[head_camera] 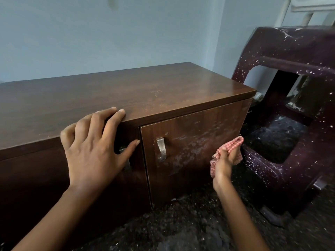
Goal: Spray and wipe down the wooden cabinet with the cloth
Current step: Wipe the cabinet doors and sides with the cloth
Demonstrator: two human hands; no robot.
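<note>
The wooden cabinet (145,87) stands low against the pale blue wall (108,33), right in front of you. Its left end runs out of the frame and its lower front sinks into shadow. The right door (195,151) shows a whitish, patchy film beside its metal handle (161,149). A second handle (125,154) on the neighbouring panel is mostly hidden behind your left hand (94,147).

That hand lies spread and flat. Its fingertips rest on the front edge of the top, the thumb stretches toward the door gap, and it holds nothing.

Your right hand (223,163) is lower, at the door's right edge, with its fingers curled tight around the red-checked cloth (233,144). The cloth bunches out above and below the fist. It seems to sit just at the door's edge, but you cannot tell from this angle whether it touches the wood.

Beside the cabinet's right end stands a dark purple plastic chair (290,51), flecked with white and cut off at the frame edge. The speckled floor (181,223) below is dark and hard to make out.
</note>
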